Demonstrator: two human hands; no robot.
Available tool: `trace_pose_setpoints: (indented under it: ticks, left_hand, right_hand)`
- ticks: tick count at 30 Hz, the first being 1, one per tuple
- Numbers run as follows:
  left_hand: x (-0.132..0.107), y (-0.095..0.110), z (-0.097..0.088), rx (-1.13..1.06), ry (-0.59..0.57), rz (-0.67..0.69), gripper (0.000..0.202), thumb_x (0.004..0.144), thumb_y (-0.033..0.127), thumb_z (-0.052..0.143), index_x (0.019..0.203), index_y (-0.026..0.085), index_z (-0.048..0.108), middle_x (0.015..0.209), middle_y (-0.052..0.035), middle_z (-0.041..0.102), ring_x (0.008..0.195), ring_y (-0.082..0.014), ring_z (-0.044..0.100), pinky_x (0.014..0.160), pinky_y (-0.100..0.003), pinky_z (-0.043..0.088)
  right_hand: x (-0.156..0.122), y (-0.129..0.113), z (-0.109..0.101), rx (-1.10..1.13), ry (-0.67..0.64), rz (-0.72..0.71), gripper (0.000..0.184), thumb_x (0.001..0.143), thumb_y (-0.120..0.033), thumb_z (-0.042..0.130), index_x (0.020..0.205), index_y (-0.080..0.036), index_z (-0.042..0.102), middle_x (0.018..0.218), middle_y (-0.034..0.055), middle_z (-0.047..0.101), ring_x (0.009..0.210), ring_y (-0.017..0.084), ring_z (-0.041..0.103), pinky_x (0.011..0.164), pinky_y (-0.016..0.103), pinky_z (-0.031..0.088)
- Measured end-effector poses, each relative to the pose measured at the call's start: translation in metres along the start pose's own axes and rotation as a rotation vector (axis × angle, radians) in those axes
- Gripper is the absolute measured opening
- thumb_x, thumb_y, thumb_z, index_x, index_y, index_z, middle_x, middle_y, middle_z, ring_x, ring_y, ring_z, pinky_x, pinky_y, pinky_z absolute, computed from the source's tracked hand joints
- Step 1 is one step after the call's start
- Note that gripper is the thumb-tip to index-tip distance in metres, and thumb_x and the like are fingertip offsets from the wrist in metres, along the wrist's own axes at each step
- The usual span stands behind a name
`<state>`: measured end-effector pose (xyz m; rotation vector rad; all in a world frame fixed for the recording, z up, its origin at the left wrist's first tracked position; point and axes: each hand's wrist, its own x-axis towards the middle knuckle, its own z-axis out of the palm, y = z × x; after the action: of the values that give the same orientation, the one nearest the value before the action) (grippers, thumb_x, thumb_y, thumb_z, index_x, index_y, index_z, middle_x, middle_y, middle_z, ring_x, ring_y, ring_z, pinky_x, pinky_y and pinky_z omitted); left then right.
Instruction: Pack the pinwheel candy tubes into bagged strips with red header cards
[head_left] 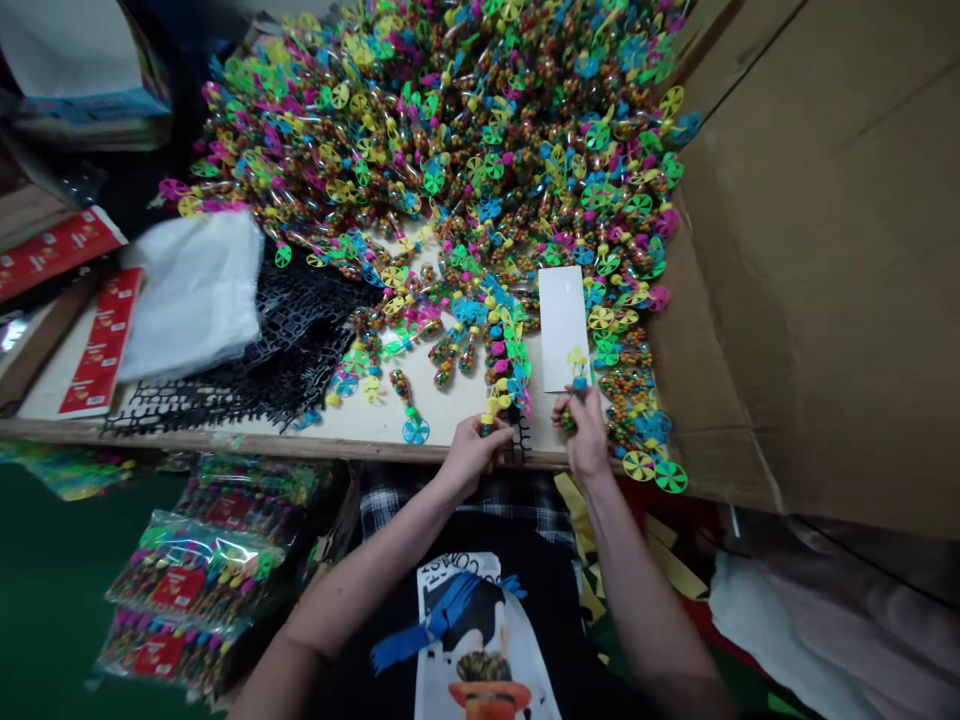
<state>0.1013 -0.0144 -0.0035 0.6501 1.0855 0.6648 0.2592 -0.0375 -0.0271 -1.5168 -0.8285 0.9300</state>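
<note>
My left hand is closed at the table's front edge around a small candy-filled fan toy with a yellow cap. Just beyond it runs a column of the same toys, lined up side by side with their coloured fans to the right. My right hand grips another candy-filled fan toy, whose blue cap and yellow fan show above the fingers. This fan overlaps the near end of a white rectangular card lying on the table. Fingers partly hide both held toys.
A large heap of fan toys covers the back. A cardboard wall bounds the right side. Black netting, clear plastic bags and red printed card strips lie left. Packed bags of toys are stacked below the table.
</note>
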Motion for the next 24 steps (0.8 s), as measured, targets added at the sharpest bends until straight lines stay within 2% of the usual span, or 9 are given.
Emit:
trace_pose_setpoints:
  ticks: [3,7,12,17,21,24]
  left_hand:
    - [0.014,0.013,0.0,-0.008,0.066,0.059,0.03,0.052,0.033,0.075,0.058,0.015,0.052,0.047,0.0061,0.051,0.035,-0.0032,0.038,0.037,-0.018,0.03]
    - [0.026,0.031,-0.004,0.022,0.085,0.058,0.024,0.053,0.027,0.073,0.057,0.014,0.053,0.045,0.0059,0.051,0.033,-0.0033,0.038,0.036,-0.017,0.027]
    - [0.025,0.036,-0.008,0.005,0.041,0.014,0.027,0.053,0.028,0.074,0.054,0.015,0.051,0.045,0.0057,0.05,0.032,-0.0029,0.037,0.035,-0.018,0.026]
    - [0.025,0.034,-0.009,-0.03,0.016,-0.014,0.028,0.052,0.029,0.075,0.053,0.015,0.051,0.045,0.0058,0.05,0.032,-0.003,0.037,0.035,-0.018,0.026]
    - [0.028,0.033,-0.01,0.02,-0.003,0.02,0.03,0.053,0.033,0.076,0.056,0.015,0.052,0.045,0.0055,0.049,0.034,-0.0042,0.038,0.038,-0.019,0.028]
    - [0.028,0.028,-0.013,0.067,-0.006,0.105,0.029,0.058,0.035,0.072,0.064,0.017,0.051,0.049,0.0066,0.047,0.039,-0.0052,0.039,0.041,-0.019,0.03]
  right_hand:
    - [-0.016,0.013,0.005,-0.013,-0.035,-0.027,0.023,0.082,-0.046,0.05,0.093,-0.025,0.048,0.084,0.0002,0.057,0.078,0.013,0.058,0.074,0.027,0.05]
    - [-0.005,0.018,0.02,-0.08,-0.093,-0.08,0.028,0.077,-0.046,0.058,0.094,-0.025,0.052,0.093,0.0026,0.06,0.088,0.017,0.06,0.084,0.033,0.05]
    - [0.011,0.019,0.038,-0.012,-0.19,-0.103,0.029,0.072,-0.045,0.061,0.091,-0.025,0.053,0.09,0.0019,0.064,0.088,0.018,0.063,0.081,0.032,0.052]
    - [0.009,0.022,0.04,-0.013,-0.224,-0.065,0.028,0.07,-0.044,0.064,0.087,-0.025,0.053,0.087,0.0018,0.067,0.087,0.02,0.065,0.081,0.036,0.053]
    - [0.006,0.022,0.041,-0.021,-0.242,-0.065,0.026,0.072,-0.043,0.062,0.09,-0.025,0.055,0.09,0.003,0.068,0.089,0.02,0.066,0.083,0.036,0.053]
    - [0.006,0.023,0.042,-0.065,-0.22,-0.092,0.026,0.075,-0.041,0.06,0.094,-0.024,0.056,0.093,0.0038,0.067,0.089,0.019,0.065,0.085,0.036,0.052]
